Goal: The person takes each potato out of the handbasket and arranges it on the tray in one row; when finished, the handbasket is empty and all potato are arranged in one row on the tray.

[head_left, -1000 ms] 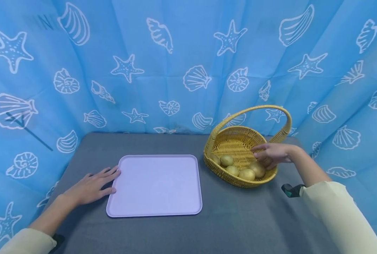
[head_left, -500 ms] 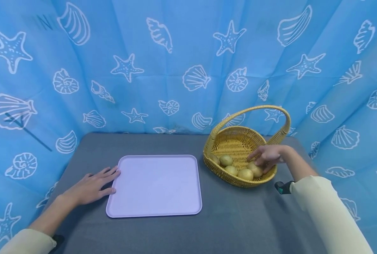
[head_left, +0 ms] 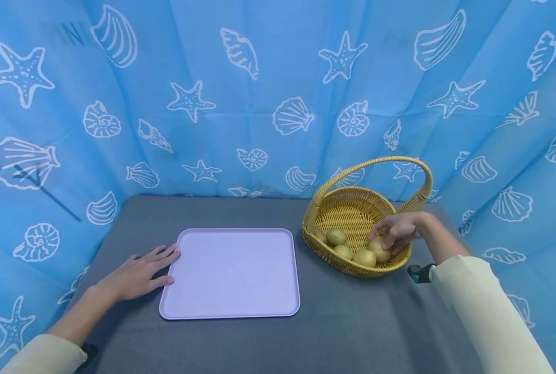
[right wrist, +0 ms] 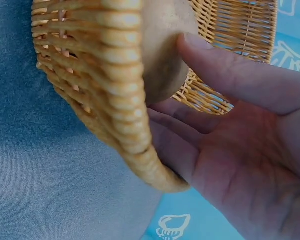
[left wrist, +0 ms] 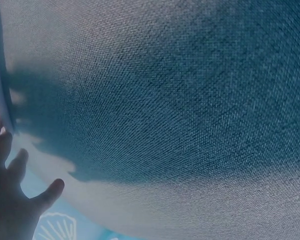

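A potato (head_left: 379, 250) lies in the front right part of the yellow wicker basket (head_left: 345, 219). My right hand (head_left: 398, 229) reaches over the basket's right rim and grips it. The right wrist view shows the thumb pressed on the potato (right wrist: 166, 55), with the other fingers curled behind it, partly hidden by the rim. Several more potatoes (head_left: 336, 237) rest along the front of the basket. On the left, my left hand (head_left: 137, 274) lies spread with its fingertips on the left edge of the pale purple tray (head_left: 231, 275); nothing is in its grasp.
The basket's arched handle (head_left: 376, 160) rises over its opening. A grey cloth (head_left: 334, 322) covers the table under tray and basket. Behind and at both sides hangs a blue curtain (head_left: 268, 62) with white shells and starfish.
My right hand has moved down and slightly left in the basket, and its thumb and fingers have closed round the potato. The left hand stays on the tray's edge.
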A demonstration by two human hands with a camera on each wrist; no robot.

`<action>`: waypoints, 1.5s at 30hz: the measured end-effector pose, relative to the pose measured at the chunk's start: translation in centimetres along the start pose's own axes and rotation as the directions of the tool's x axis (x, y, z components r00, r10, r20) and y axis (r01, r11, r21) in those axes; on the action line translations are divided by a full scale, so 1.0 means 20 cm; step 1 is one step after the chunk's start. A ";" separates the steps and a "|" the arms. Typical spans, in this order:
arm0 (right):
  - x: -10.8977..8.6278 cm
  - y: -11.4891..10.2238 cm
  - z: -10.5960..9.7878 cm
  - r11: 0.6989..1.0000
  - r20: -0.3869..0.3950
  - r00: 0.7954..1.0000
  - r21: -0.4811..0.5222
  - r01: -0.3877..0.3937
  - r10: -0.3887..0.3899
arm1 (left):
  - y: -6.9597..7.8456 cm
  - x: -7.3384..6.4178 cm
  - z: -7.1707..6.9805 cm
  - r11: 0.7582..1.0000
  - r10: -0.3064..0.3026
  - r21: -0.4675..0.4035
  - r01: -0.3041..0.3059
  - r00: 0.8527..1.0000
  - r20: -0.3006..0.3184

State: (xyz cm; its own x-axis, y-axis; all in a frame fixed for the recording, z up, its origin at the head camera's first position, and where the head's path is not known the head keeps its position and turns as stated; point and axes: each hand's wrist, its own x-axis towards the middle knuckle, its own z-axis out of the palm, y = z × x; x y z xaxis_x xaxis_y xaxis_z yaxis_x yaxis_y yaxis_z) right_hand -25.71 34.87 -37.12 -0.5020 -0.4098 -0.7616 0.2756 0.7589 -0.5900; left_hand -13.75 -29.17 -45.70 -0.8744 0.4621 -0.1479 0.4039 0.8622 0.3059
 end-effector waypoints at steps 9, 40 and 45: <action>-0.05 -0.06 -0.01 0.998 -0.010 1.000 -0.065 0.000 -0.001 | 0.01 0.00 -0.01 1.000 -0.007 -0.014 0.007 1.000 0.002; -0.06 -0.48 0.43 0.743 0.051 0.827 -0.411 0.529 -0.560 | -0.01 0.00 0.00 1.000 -0.003 -0.012 0.003 1.000 0.002; 0.07 -0.58 0.62 0.688 0.101 0.787 -0.425 0.587 -0.609 | 0.01 -0.01 0.00 1.000 0.005 -0.013 -0.005 1.000 0.001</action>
State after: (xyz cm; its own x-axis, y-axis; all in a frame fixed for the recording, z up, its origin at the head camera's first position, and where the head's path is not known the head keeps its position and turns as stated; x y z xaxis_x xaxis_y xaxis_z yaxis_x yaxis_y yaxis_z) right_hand -19.54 19.19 -34.71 -0.4796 -0.8357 -0.2675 -0.4539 0.4972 -0.7395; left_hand -13.54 -29.07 -45.56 -0.8721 0.4667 -0.1469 0.4049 0.8570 0.3188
